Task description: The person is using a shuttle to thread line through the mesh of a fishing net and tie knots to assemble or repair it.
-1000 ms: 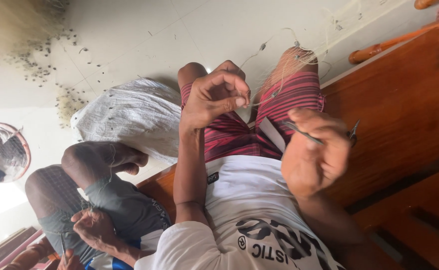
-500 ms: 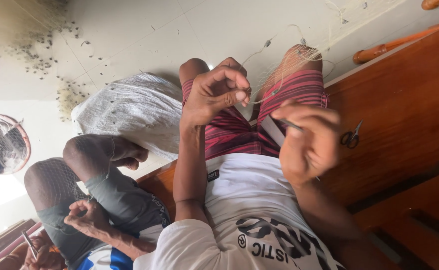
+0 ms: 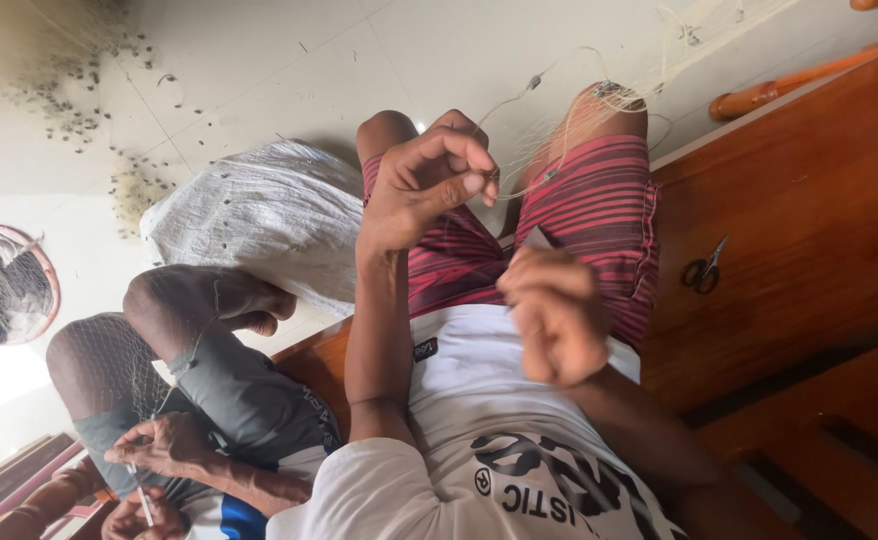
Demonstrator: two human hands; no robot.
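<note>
Pale nylon fishing net (image 3: 569, 150), fine and nearly see-through, draped over the raised knee in red striped shorts (image 3: 589, 215). Light, limp, slippery, easily snagged; best pinched at a knot or along a strand. Left hand (image 3: 429, 185) pinching a strand taut; right hand (image 3: 554, 315) curled shut, contents not discernible. Strand running from the pinch toward the knee, away from the wooden bench (image 3: 809, 230).

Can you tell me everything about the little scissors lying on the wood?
The scissors are small, with dark looped handles and thin metal blades. They look shut or nearly so. They lie flat on the reddish-brown wooden bench, handles nearer the striped shorts, blades pointing away toward the bench's far edge. Nothing touches them except the wood; both hands are away from them, working on the thin net thread.
</note>
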